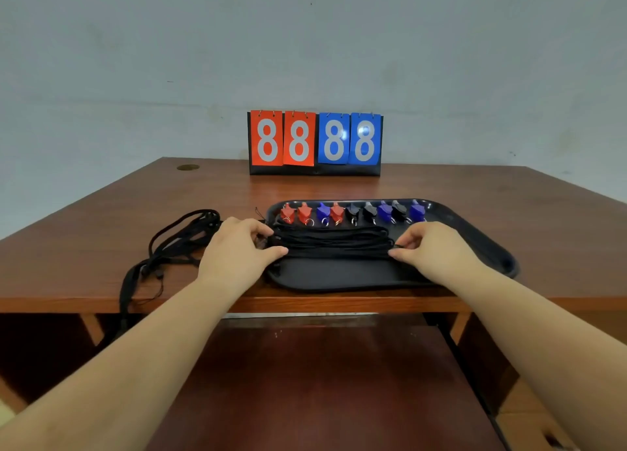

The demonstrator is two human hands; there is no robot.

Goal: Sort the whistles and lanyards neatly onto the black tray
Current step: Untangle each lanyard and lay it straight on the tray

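Sitting on the brown wooden table (pixel 441 186) is the black tray (pixel 475 233), and it's looking pretty tidy. Along its far edge there's a row of nine whistles: red whistle (pixel 287 212), another red one, a blue whistle (pixel 323 211), a third red, then two black, with a black whistle (pixel 353 210) first, then blue, black, blue. Each has a little metal ring at the near end.

Just in front of that row lies a bundle of black lanyards (pixel 334 242), stretched sideways across the tray. The left hand (pixel 237 247) has its fingers curled round the bundle's left end, thumb underneath. The right hand (pixel 431 245) pinches the right end with fingertips and thumb.

Off the tray to the left, a loose tangle of black lanyards (pixel 176 243) sits on the table, one strand hanging over the front edge. At the back, a flip scoreboard (pixel 315 141) shows 88 in red and 88 in blue.
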